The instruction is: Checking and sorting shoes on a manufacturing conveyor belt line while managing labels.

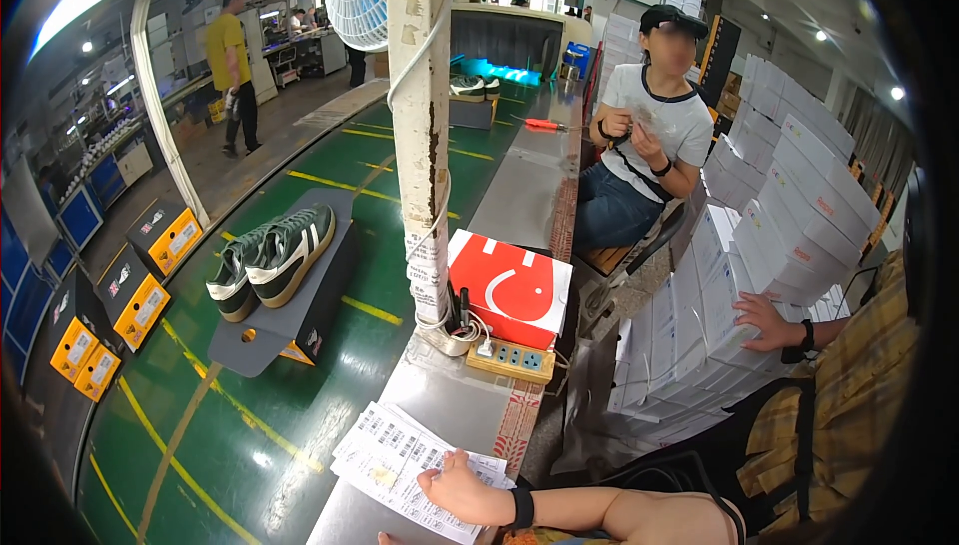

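My left hand (464,492), with a black wristband, lies on a small pile of printed label sheets (385,442) at the bench's near end. Its fingers are loosely curled, and nothing shows in them. At the right, my right hand (767,322) rests with spread fingers against a tall stack of white cartons (699,325). Beyond the sheets are a wooden-bodied power strip (509,361) and a red and white box (509,285). A pair of green and white sneakers (275,257) stands on a dark grey shoebox (300,330) on the green conveyor (300,425).
A chipped post (420,125) rises from the metal bench (524,185). Orange and black shoeboxes (140,305) line the conveyor's left side. A seated co-worker (644,115) holds clear plastic; another person (232,70) stands far left. Skin shows at the lower edge, owner unclear.
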`<action>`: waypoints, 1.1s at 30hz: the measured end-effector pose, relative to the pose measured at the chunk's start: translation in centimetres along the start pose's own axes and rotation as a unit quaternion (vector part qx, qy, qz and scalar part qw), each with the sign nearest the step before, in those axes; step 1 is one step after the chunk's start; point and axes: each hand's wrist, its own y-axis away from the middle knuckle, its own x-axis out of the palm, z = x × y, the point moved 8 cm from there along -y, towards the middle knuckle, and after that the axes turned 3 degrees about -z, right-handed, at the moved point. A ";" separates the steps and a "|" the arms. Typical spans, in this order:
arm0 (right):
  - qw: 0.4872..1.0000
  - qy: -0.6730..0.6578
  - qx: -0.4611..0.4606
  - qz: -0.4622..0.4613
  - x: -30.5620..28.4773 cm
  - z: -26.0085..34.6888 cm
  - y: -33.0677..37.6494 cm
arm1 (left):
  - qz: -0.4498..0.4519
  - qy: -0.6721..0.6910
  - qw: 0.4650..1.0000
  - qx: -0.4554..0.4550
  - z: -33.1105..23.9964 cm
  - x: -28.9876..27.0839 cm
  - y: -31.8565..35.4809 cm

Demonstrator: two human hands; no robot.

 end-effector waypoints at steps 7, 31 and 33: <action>1.000 -0.010 0.006 0.003 0.3 -0.1 -0.1 | -0.003 -0.004 1.000 -0.001 -0.1 -0.2 -0.2; 1.000 0.005 0.007 0.027 0.8 0.2 -0.3 | 0.015 -0.009 1.000 -0.008 -0.1 -0.5 -0.2; 1.000 -0.001 0.009 0.023 1.0 0.3 -0.2 | 0.012 -0.010 1.000 -0.005 0.0 -0.3 -0.1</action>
